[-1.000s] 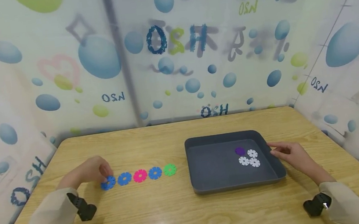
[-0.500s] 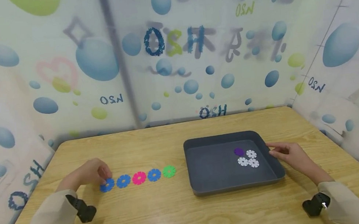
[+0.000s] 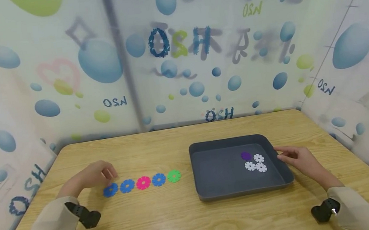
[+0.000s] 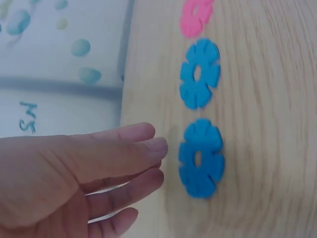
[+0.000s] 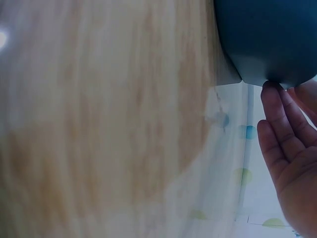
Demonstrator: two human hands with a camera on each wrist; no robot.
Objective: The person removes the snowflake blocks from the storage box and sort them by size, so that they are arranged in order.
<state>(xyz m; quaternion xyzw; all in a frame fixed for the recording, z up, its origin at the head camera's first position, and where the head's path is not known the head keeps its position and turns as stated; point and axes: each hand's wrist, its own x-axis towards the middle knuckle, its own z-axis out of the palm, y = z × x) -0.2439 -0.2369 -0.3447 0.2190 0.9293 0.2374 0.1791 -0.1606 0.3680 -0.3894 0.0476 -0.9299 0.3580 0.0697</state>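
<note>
My left hand (image 3: 97, 174) hovers just behind the leftmost blue flower-shaped disc (image 3: 110, 190), fingers apart from it. In the left wrist view the hand (image 4: 99, 178) has its fingers loosely extended with nothing between them, beside that disc (image 4: 201, 166). Rightward the row continues with a second blue disc (image 3: 127, 186), a pink disc (image 3: 143, 183), another blue disc (image 3: 159, 179) and a green disc (image 3: 174, 176). At the dark grey tray (image 3: 221, 195), my right hand (image 3: 300, 158) holds the right rim with thumb and fingertips; the right wrist view shows fingertips against its outer wall.
Inside the tray, towards its right side, lie a purple disc (image 3: 245, 156) and several white discs (image 3: 261, 167). All stands on a wooden table (image 3: 183, 221), with a patterned cloth wall (image 3: 182, 92) behind it and at both sides.
My left fingers have let go of the leftmost blue disc and lifted slightly away from it. That disc stays at the row's end. The right hand and tray have not moved.
</note>
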